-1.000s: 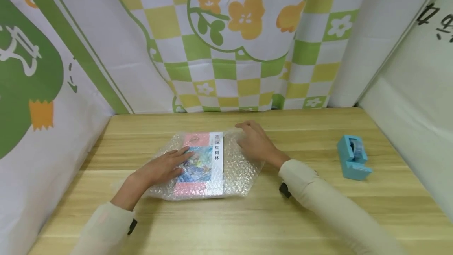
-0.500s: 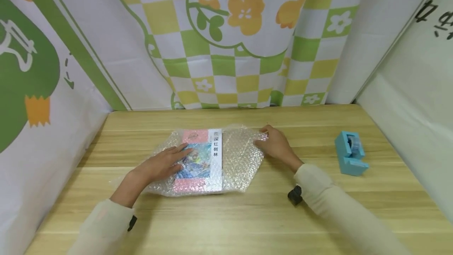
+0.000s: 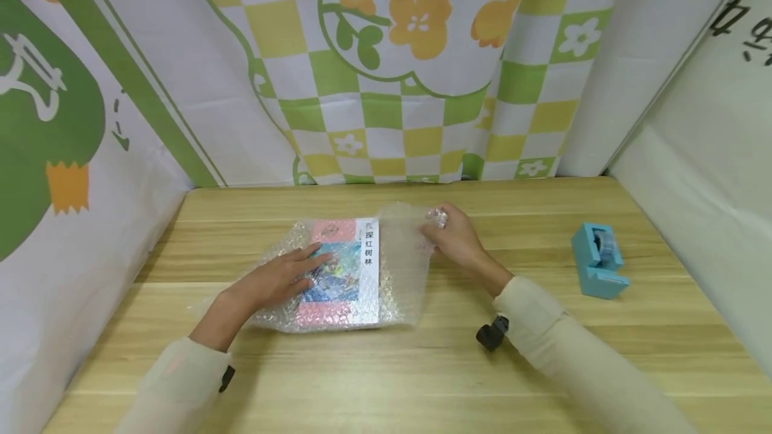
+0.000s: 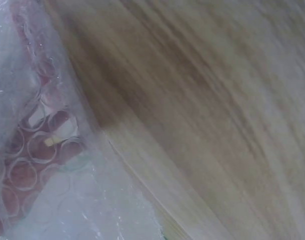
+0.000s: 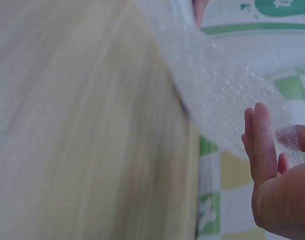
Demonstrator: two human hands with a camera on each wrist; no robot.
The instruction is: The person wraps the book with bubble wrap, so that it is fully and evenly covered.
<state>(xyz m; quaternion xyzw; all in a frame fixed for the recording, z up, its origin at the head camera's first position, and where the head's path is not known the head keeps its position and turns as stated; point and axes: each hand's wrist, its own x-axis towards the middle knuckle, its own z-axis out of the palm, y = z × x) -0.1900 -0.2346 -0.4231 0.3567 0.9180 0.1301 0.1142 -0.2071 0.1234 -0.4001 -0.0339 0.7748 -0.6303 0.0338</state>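
A book [image 3: 370, 286] with a pink, blue and white cover lies on the table, with bubble wrap [image 3: 401, 286] over its left part and extending to its right. My left hand [image 3: 274, 281] rests on the wrapped cover, fingers spread. Beyond the book's right side, my right hand [image 3: 455, 236] pinches the free end of the bubble wrap and holds it raised off the table. In the right wrist view that right hand [image 5: 280, 175] has the clear sheet between thumb and fingers. The left wrist view shows bubble wrap [image 4: 42, 145] along the table, with the hand almost wholly outside it.
A blue tape dispenser [image 3: 600, 261] with a roll of clear tape stands at the right of the wooden table [image 3: 374, 387]. A patterned green, yellow and white curtain [image 3: 386, 112] hangs behind the table, and white fabric walls flank both sides.
My right hand has moved right, taken hold of the bubble wrap's far right edge, then lifted it and drawn it slightly back left. My left hand has stayed on the book.
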